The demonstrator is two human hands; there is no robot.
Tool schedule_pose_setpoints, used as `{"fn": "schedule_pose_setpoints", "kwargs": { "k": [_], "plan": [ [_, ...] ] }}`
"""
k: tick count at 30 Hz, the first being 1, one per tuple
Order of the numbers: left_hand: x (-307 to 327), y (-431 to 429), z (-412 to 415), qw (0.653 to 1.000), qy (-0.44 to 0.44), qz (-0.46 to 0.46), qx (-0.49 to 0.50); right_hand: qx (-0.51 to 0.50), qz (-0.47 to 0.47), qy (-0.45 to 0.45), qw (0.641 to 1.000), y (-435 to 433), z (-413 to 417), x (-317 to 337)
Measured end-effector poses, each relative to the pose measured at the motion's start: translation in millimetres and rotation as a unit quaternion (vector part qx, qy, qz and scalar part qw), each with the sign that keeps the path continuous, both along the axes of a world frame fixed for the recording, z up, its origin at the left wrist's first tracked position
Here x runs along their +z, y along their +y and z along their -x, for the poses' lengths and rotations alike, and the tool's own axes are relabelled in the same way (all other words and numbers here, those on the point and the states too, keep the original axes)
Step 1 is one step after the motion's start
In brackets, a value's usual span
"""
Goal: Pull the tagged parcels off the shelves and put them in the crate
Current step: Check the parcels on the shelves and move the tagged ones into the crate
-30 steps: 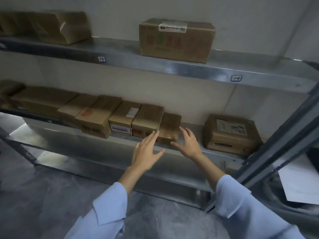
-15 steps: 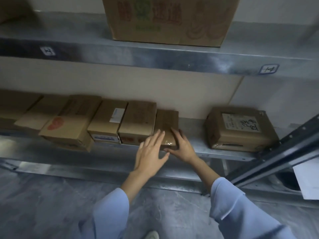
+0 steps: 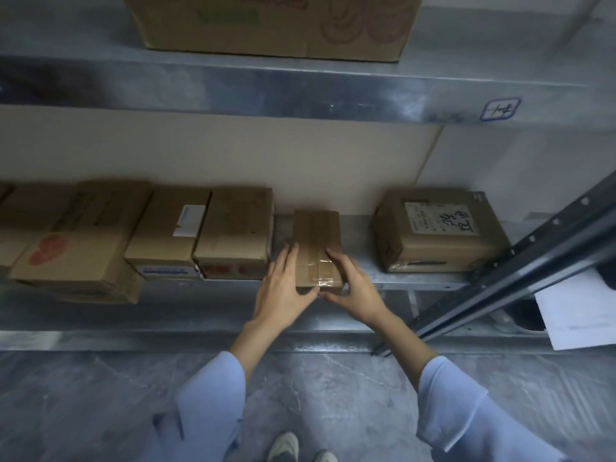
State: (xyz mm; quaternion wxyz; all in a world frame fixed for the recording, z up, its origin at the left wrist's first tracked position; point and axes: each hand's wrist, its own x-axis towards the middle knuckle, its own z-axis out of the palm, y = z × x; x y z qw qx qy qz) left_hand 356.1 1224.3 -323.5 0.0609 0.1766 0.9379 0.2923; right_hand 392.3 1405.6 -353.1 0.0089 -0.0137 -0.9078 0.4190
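A small narrow cardboard parcel [image 3: 316, 241], sealed with clear tape, lies on the lower metal shelf [image 3: 363, 241], its front end at the shelf's edge. My left hand [image 3: 283, 288] presses against its left side, thumb under the front corner. My right hand [image 3: 353, 288] grips its right side and front end. A gap separates this parcel from the row of boxes to its left. No crate is in view.
Several cardboard boxes [image 3: 233, 235] line the lower shelf on the left. A taped box with a handwritten label [image 3: 440, 231] sits on the right. A large printed carton [image 3: 273, 25] stands on the upper shelf [image 3: 300, 91]. A dark slotted upright [image 3: 520, 261] slants at right beside white paper [image 3: 580, 311].
Both hands have closed in on the small parcel and now clasp its two sides. The parcel has slid away from the neighbouring box, towards the shelf's edge. My view has moved closer and lower.
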Motion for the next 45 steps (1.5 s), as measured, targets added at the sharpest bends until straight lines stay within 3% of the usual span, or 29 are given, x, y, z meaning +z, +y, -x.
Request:
{"fn": "schedule_pose_setpoints", "kwargs": {
  "k": [6,15,21,32,45],
  "plan": [
    [-3.6,4.0,9.9,0.995,-0.083,-0.06,-0.006,0.003,0.022,-0.01,1.0,1.5,3.9,8.8],
    [16.2,-2.0,10.8,0.984,-0.063,-0.162,0.024,-0.045,0.145,-0.011,0.988,-5.7,6.9,29.6],
    [33.7,-4.6,14.0,0.969,-0.106,-0.215,0.055,-0.074,0.137,-0.016,0.988,-1.0,8.4,60.6],
    [52.1,-6.4,9.4,0.951,-0.107,-0.29,0.017,-0.065,0.183,-0.004,0.981,1.6,-5.1,82.3],
    [37.8,-1.1,-1.6,0.952,-0.091,-0.29,0.04,-0.065,0.144,-0.01,0.987,-5.0,-8.5,63.3]
  ]
}}
